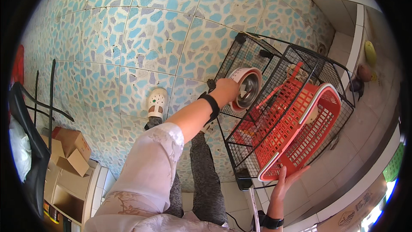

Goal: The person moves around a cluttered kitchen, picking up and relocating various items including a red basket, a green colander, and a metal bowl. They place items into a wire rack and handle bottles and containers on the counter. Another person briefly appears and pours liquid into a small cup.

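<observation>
My left hand (227,90) grips the near rim of a stainless steel bowl (252,87) nested in a white and red plastic colander (238,74). Small pale pieces lie in the steel bowl; what they are I cannot tell. Beneath is a black wire rack (244,141) with mesh panels. A red plastic basket (280,116) with pale-edged handles leans tilted over the rack's right part. Against the basket's lower end rests my right hand (285,182), thumb raised at the rim and fingers stretched along its underside. A round, pale thing (311,116) shows partly inside the basket.
On the tiled ledge (347,145) to the right lie a yellow-green vegetable (370,53) and darker round produce (364,72). An open cardboard box (72,149) sits on a cabinet (69,196) at left, near a black chair (33,154). Patterned tiles (145,38) cover the floor.
</observation>
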`<state>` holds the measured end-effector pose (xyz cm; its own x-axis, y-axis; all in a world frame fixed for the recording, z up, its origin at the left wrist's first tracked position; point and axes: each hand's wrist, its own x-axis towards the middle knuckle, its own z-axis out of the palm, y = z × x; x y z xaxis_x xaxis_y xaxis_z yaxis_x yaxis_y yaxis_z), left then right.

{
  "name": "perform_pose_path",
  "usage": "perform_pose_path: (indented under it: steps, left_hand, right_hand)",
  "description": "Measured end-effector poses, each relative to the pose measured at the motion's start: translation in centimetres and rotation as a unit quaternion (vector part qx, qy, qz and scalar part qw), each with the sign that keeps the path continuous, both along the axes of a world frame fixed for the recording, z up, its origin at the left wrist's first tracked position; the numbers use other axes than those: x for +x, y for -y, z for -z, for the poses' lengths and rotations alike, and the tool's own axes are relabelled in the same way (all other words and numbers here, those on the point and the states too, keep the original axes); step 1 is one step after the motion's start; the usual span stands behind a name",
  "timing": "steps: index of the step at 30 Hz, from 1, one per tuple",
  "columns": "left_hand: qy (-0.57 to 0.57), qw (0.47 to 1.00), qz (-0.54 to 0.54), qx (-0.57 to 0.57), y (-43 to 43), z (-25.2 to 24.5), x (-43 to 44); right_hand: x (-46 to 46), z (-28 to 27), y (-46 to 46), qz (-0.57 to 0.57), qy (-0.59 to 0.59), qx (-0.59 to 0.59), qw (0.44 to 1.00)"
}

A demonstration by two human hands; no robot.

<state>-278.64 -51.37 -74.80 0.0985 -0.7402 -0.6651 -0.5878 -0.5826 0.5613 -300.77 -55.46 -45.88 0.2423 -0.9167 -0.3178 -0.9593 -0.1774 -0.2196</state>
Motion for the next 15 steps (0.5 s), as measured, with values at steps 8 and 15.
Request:
perform_pose_path:
  steps: [8,15]
  left_hand:
    - [-0.397,0.834,-0.378,-0.068,-2.5,-8.0,3.4]
    - [-0.301,0.884,-0.312,-0.176,-5.4,-21.8,1.0]
  right_hand:
    - [-0.8,-0.4,0.6,0.002,0.03,0.008,1.0]
    - [0.3,-1.9,1.1,0.118,0.176,0.075,0.975]
